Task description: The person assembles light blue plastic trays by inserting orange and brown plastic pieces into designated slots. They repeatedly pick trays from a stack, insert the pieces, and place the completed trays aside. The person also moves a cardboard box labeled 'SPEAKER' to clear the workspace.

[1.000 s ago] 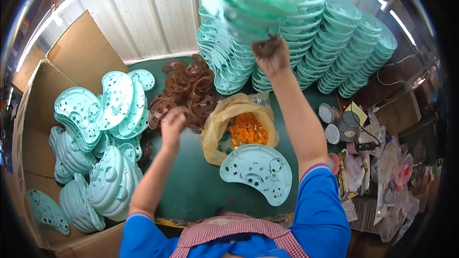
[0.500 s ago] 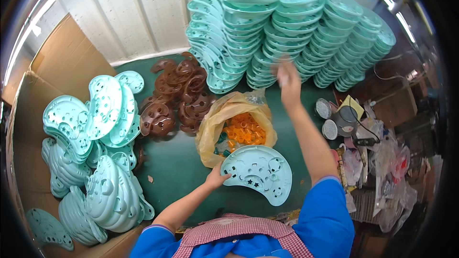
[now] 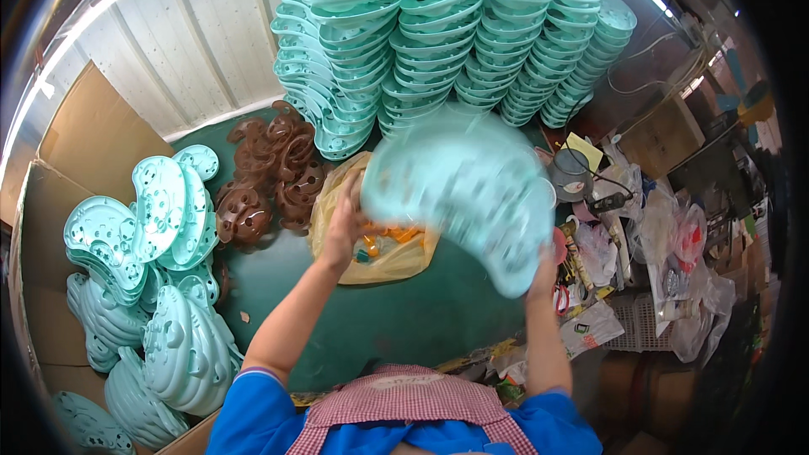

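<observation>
A mint-green crescent-shaped plastic panel (image 3: 459,185), smeared by motion, is held up over the table between my two hands. My left hand (image 3: 343,223) is closed on its left end. At its lower right tip my right hand (image 3: 543,274) grips the edge, most of its fingers hidden behind the panel. Partly covered below is an open yellowish plastic bag (image 3: 388,268) with small orange plastic parts (image 3: 396,236) and a few teal ones. Beside the bag lies a heap of glossy brown plastic pieces (image 3: 274,173).
Tall stacks of mint panels (image 3: 430,42) line the far side of the green table (image 3: 337,333). At left, an open cardboard box (image 3: 40,227) holds more panels (image 3: 190,345). Plastic bags (image 3: 691,295), a grey cup (image 3: 570,173) and red-handled scissors (image 3: 561,299) lie at right.
The panel has risen from the table's near side to over the bag. My right hand has come back from the far stacks and taken its right end. The view has shifted right.
</observation>
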Demonstrator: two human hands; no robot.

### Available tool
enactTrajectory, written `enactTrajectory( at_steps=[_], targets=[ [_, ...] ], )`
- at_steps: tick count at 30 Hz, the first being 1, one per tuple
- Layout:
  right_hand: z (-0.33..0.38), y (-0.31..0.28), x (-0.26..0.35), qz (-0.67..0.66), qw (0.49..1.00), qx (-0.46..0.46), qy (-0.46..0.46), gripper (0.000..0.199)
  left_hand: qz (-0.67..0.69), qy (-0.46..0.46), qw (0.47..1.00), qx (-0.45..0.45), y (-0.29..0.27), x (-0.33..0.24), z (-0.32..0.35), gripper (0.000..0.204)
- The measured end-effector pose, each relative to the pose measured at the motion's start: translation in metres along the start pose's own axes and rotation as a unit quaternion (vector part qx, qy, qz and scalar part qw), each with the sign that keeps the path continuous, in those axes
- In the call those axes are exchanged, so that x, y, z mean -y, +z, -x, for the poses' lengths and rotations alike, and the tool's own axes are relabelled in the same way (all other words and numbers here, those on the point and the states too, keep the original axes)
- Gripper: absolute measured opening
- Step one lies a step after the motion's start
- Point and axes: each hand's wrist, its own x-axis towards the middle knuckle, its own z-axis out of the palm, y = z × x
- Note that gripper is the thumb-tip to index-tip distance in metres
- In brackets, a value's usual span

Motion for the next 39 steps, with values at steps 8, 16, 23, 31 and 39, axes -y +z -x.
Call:
enactTrajectory(
  at_steps=[8,16,23,31,39],
  targets=[
    [-0.182,0.237,0.188,-0.071,0.96,0.069,-0.264,0.055,-0.254,-0.024,0.967,-0.019,-0.029,0.038,0.059,0.025],
    [-0.366,0.294,0.253,0.195,0.908,0.072,-0.364,0.046,-0.379,-0.079,0.891,-0.239,-0.129,0.059,0.167,0.026],
    [-0.071,0.192,-0.094,0.482,0.745,0.438,-0.143,0.017,-0.761,-0.058,0.529,-0.372,-0.236,-0.025,0.244,0.05],
    [0.067,0.087,-0.171,0.442,0.752,0.48,0.092,0.026,-0.585,-0.429,0.526,-0.444,-0.472,-0.152,0.416,0.091],
    [0.086,0.086,-0.155,0.39,0.833,0.387,0.056,0.024,-0.69,-0.377,0.572,-0.232,-0.377,-0.172,0.305,0.078]
  ],
)
